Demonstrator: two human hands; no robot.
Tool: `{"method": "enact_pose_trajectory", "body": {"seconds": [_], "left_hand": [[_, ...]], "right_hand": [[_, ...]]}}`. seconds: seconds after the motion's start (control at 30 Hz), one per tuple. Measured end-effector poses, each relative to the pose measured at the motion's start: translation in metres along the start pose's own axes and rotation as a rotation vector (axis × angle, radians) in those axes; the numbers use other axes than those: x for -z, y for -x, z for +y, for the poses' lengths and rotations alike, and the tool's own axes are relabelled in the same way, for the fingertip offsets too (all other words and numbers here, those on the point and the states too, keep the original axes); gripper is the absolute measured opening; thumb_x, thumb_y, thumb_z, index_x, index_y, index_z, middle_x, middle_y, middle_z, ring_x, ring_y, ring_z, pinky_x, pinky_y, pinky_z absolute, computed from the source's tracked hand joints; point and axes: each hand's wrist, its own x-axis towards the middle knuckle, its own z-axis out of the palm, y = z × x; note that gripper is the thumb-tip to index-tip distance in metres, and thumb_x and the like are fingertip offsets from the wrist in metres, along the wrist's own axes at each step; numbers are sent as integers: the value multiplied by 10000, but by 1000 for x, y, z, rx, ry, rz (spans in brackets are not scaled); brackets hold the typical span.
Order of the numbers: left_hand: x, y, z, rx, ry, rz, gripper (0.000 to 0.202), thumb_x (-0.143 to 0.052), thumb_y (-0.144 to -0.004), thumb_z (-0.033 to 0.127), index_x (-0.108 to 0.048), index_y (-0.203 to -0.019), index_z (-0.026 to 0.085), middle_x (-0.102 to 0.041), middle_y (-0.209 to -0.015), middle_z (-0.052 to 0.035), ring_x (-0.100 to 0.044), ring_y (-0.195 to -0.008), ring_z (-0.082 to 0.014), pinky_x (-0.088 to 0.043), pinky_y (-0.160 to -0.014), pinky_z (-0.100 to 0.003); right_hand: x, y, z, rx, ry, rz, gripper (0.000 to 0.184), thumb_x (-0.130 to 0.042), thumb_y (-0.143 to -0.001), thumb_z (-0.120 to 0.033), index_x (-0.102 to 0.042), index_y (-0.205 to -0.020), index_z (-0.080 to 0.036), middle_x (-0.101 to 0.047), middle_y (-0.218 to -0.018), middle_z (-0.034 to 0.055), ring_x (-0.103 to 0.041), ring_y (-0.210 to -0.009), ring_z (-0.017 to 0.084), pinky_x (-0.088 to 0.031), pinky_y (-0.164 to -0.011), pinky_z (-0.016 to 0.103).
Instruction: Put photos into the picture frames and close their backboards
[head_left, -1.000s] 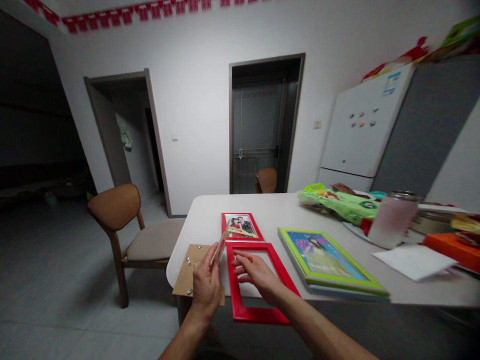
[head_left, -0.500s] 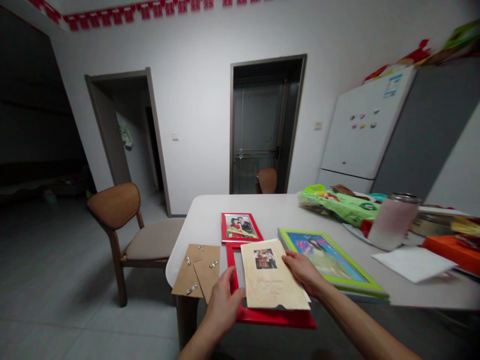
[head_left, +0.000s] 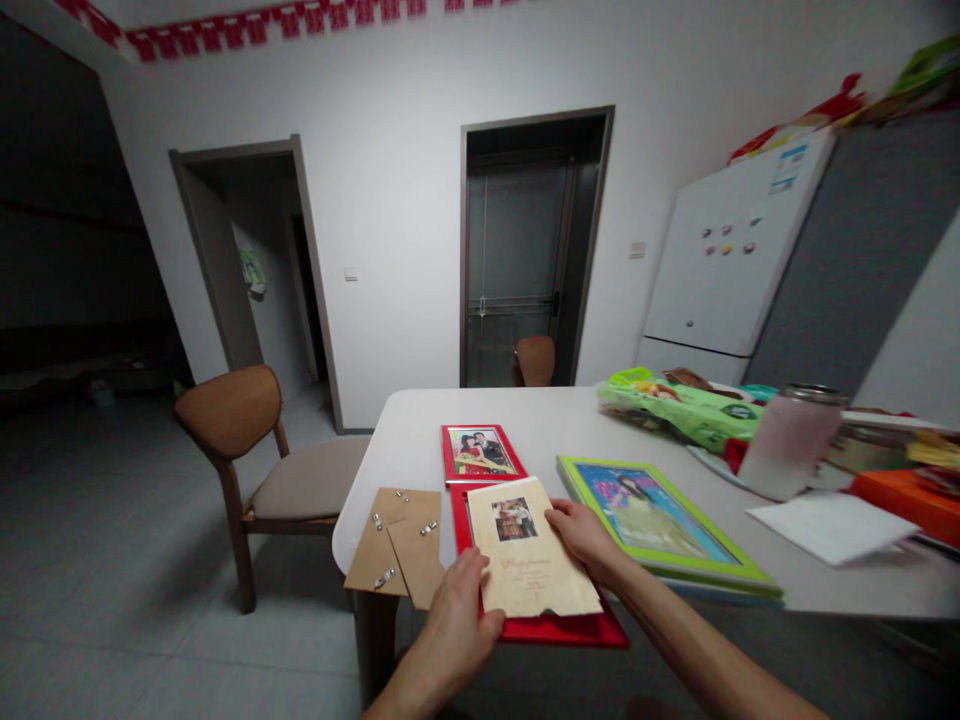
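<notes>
A cream printed sheet [head_left: 532, 575] with a small photo near its top lies over a red picture frame [head_left: 577, 630] at the table's front edge. My right hand [head_left: 589, 540] holds the sheet by its right edge. At the lower left, my left hand [head_left: 466, 610] grips the sheet's left edge, over the frame's left side. Its fingertips partly cover the frame. Left of that hand lies a brown backing board [head_left: 375, 545] with several metal clips. The sheet hides most of the red frame's opening.
A smaller red-framed photo [head_left: 480, 455] lies behind the sheet. To the right are a green-framed picture [head_left: 652, 510], a pink tumbler [head_left: 791, 445], white paper [head_left: 832, 525] and a green bag [head_left: 682, 410]. A wooden chair [head_left: 232, 410] stands at the left.
The cream sheet has shifted left over the red frame, with my right hand moving along with it. My left hand has moved slightly right, onto the sheet's left edge.
</notes>
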Motion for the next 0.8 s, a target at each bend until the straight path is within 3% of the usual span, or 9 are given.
{"method": "enact_pose_trajectory", "body": {"seconds": [0.3,0.43,0.53,0.7,0.8], "left_hand": [[-1,1,1,-50,-30,2,496,-506,-637,190,-462,-1121,88,-397,-1259,-140,-329,-1176,-219,-260,-995,-368],[-2,0,2,-64,-43,8,481,-509,-638,194,-474,-1106,89,-407,-1250,-147,-337,-1170,-224,-263,-992,-366],[1,2,3,-72,-35,-6,487,-499,-640,193,-468,-1115,86,-402,-1254,-150,-337,-1171,-220,-267,-989,-360],[29,13,-15,-98,-112,-61,656,-496,-574,151,-364,-1216,178,-282,-1337,-76,-221,-1228,-201,-196,-1006,-383],[54,19,-41,33,-318,-63,754,-487,-503,96,-338,-1234,204,-233,-1356,-64,-157,-1246,-223,-137,-1005,-424]], "right_hand": [[-4,5,-7,118,424,117,281,-415,-704,-263,-632,-806,-118,-647,-813,136,-578,-757,203,-365,-652,261],[-10,12,-3,136,623,184,336,-405,-730,-337,-607,-836,-89,-595,-881,182,-546,-811,244,-350,-662,305],[-14,15,0,204,861,233,333,-379,-763,-352,-576,-888,-114,-562,-926,154,-524,-845,231,-347,-665,299],[-14,21,-4,260,872,218,337,-362,-787,-363,-558,-936,-134,-551,-914,135,-510,-836,214,-341,-686,296],[-25,35,-18,397,737,135,333,-370,-789,-344,-553,-993,-155,-552,-947,117,-494,-871,195,-329,-736,280]]}}
